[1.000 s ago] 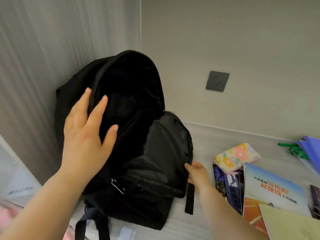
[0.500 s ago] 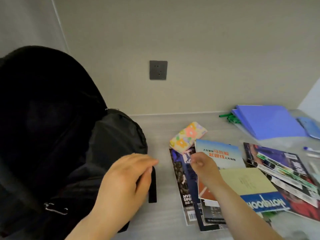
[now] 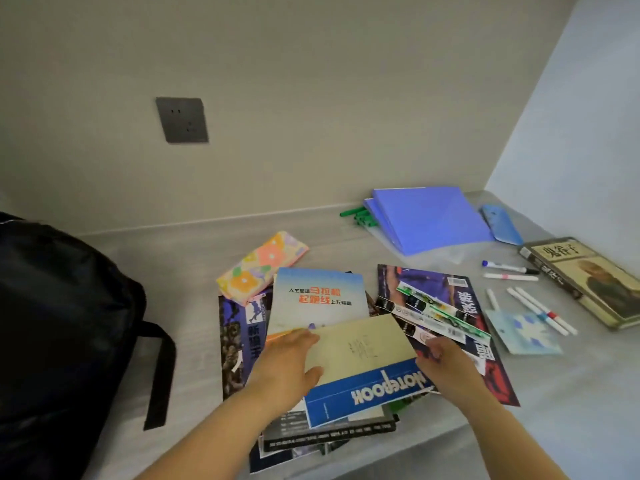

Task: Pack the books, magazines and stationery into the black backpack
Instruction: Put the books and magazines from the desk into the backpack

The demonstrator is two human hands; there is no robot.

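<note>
Head view has your left hand (image 3: 287,362) and right hand (image 3: 446,367) set at opposite edges of the cream notebook (image 3: 360,351) atop the magazine pile (image 3: 239,341) on the bench (image 3: 194,271), grip unclear, so square the pile before lifting it left to the black backpack (image 3: 62,323).
</note>
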